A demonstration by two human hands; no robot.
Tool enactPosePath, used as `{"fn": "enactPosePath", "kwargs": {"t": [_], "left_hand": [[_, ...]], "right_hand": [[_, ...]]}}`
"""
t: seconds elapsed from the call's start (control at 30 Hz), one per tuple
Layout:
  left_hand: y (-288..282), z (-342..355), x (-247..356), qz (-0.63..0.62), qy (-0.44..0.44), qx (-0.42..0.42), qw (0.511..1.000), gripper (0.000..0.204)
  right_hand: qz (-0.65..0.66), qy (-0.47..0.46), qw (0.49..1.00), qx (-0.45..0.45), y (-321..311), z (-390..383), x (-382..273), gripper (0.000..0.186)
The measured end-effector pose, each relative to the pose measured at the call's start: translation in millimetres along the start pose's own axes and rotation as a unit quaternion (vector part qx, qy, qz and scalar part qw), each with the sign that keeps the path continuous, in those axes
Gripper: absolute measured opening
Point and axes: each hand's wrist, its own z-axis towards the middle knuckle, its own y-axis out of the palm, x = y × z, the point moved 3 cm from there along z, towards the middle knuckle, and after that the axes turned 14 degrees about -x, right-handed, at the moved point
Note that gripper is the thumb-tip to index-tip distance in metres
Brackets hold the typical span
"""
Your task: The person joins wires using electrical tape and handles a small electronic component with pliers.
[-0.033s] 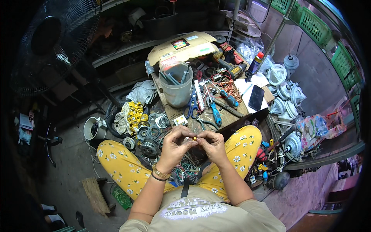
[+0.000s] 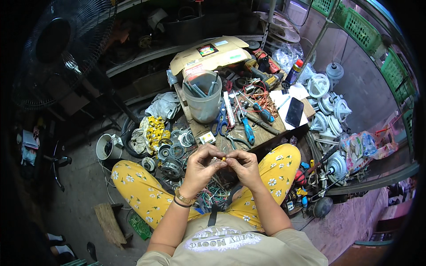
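Note:
My left hand and my right hand meet in front of the workbench, above my lap. Both are closed, fingertips pinching a tiny yellow piece between them. It is too small to name, and the fingers hide most of it. Just beyond, on the bench edge, lie dark-handled pliers and a small white-and-yellow box. Blue-handled scissors and a blue-handled tool are a little farther off. Below my hands is a tangle of coloured wires.
A translucent bucket holding grey rods stands on the wooden bench. Right of it are copper wire, a phone, a spray can and a drill. Metal motor parts lie left; white plastic parts are piled right.

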Motion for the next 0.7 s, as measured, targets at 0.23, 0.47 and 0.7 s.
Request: {"fn": "enactPosePath", "kwargs": {"t": [0.23, 0.47, 0.7], "left_hand": [[0.8, 2.5, 0.8, 0.027, -0.012, -0.008, 1.000, 0.019], [2.1, 4.2, 7.3, 0.180, 0.005, 0.034, 0.983, 0.019], [10.2, 7.4, 23.6, 0.396, 0.032, 0.031, 0.917, 0.017]], "right_hand": [[-0.067, -0.018, 0.997, 0.027, -7.7, -5.4, -2.1, 0.009], [-0.120, -0.060, 0.987, 0.085, -4.7, -2.5, 0.2, 0.030], [-0.541, -0.143, 0.826, 0.064, -6.3, 0.2, -34.6, 0.026]]}}
